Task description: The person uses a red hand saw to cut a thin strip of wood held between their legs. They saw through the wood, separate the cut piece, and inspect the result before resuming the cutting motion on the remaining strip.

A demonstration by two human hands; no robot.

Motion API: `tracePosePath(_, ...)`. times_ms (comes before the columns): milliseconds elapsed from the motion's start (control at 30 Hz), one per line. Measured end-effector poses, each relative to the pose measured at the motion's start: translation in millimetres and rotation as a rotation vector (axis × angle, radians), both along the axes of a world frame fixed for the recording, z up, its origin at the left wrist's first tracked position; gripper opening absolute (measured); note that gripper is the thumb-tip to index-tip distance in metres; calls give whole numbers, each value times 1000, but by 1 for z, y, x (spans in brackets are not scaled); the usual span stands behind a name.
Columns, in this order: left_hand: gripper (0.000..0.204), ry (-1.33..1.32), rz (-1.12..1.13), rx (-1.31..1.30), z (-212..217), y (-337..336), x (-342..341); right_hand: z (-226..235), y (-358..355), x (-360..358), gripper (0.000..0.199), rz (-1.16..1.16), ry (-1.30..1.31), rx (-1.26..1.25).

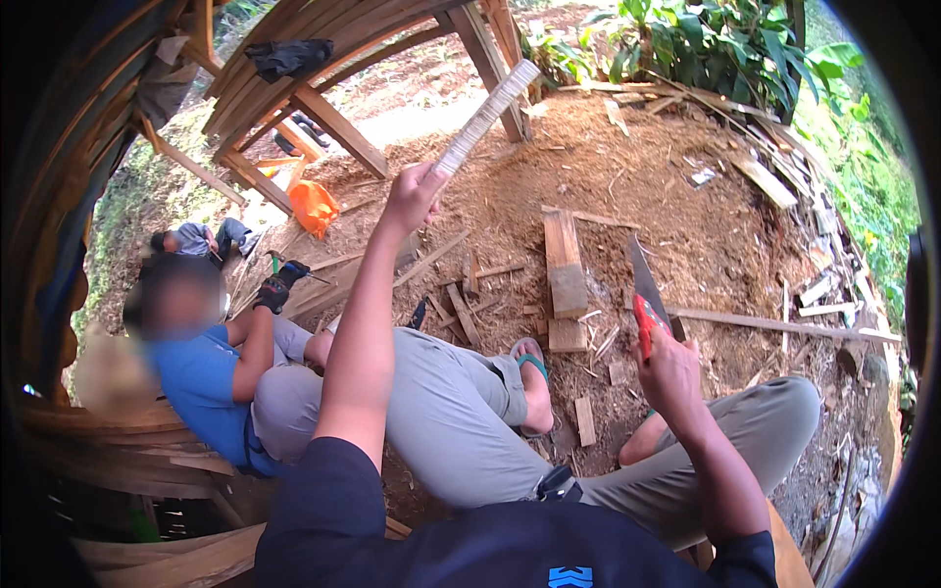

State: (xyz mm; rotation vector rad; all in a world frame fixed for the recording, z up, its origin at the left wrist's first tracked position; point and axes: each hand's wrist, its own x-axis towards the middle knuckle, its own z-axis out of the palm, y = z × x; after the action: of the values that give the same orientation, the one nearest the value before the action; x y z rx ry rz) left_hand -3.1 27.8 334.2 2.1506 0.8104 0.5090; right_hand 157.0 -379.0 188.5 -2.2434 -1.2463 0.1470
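My left hand (412, 199) is raised ahead of me, its fingers closed around one end of a thin, pale wooden strip (487, 116). The strip slants up and away to the right. In my right hand (669, 367), above my right leg, is a hand saw (645, 276); its red handle sits in my grip and the blade points away from me. The saw and the strip are well apart. On the ground between my hands and beyond my feet lies a thick wooden block (563, 250), with a shorter wood piece (567, 335) at its near end.
A person in a blue shirt (201, 377) sits close on my left, a gloved hand (277, 289) on a tool. A wooden frame (338, 127) stands at the back left, near an orange bag (314, 208). A long batten (774, 322) and scraps lie on the sawdust-covered ground.
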Motion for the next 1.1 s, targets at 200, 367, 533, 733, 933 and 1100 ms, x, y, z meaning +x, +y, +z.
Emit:
tracePosePath(200, 53, -84, -30, -34, 32, -9, -15, 5, 10, 22, 27, -113, 196, 176)
tracePosePath(367, 51, -27, -30, 39, 81, -26, -31, 23, 1, 34, 29, -172, 358, 265)
tracePosePath(533, 49, 8, 28, 73, 116, -39, -56, 29, -11, 45, 31, -209, 457, 477)
tracePosePath(733, 47, 153, 129, 249, 109, -19, -74, 36, -20, 69, 30, -308, 698, 588)
tracePosePath(933, 47, 166, 72, 320, 76, 3, -48, 17, -23, 112, 35, -438, 670, 652)
tracePosePath(1100, 46, 172, 113, 281, 8, -15, -29, 29, -30, 104, 35, -503, 704, 578)
